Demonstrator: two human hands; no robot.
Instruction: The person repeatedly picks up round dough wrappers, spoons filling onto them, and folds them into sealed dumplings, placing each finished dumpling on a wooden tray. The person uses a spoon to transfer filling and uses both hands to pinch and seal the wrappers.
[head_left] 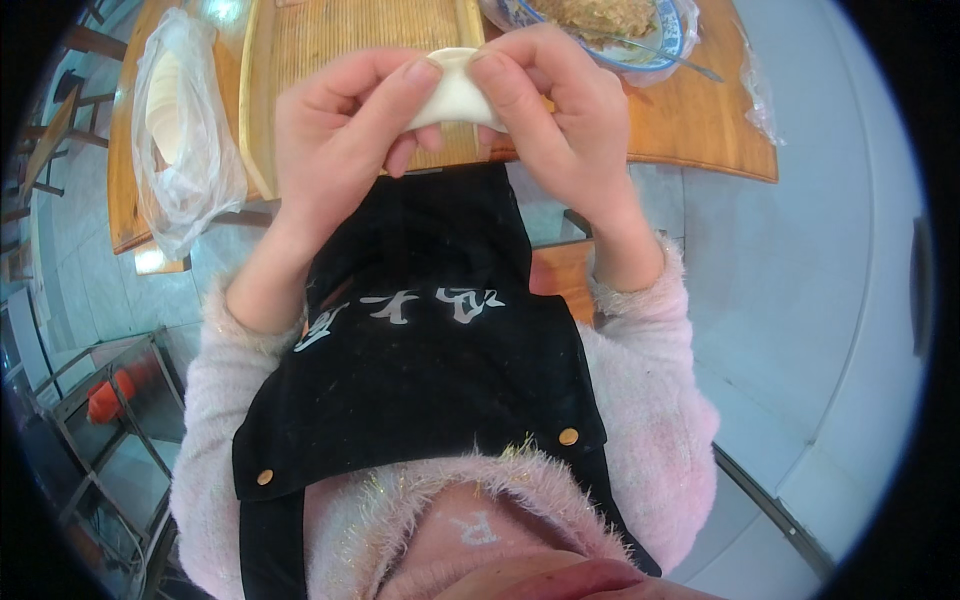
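Between both hands I hold a white dumpling (pixel 455 97), folded over into a half-moon, above the near edge of a slatted bamboo tray (pixel 330 30). My left hand (pixel 350 120) pinches its upper left edge between thumb and fingers. On the other side my right hand (pixel 560 115) does the same at the upper right edge. The two thumbs face me, close together at the fold. Most of the fingers are hidden behind the dumpling, and so is whatever lies inside it.
A clear plastic bag (pixel 190 130) with a stack of pale wrappers (pixel 165 100) lies left of the tray. At the far right a blue-and-white bowl (pixel 683 40) holds minced filling (pixel 600 17) and a metal utensil (pixel 690 66). All rest on a wooden table (pixel 700 120).
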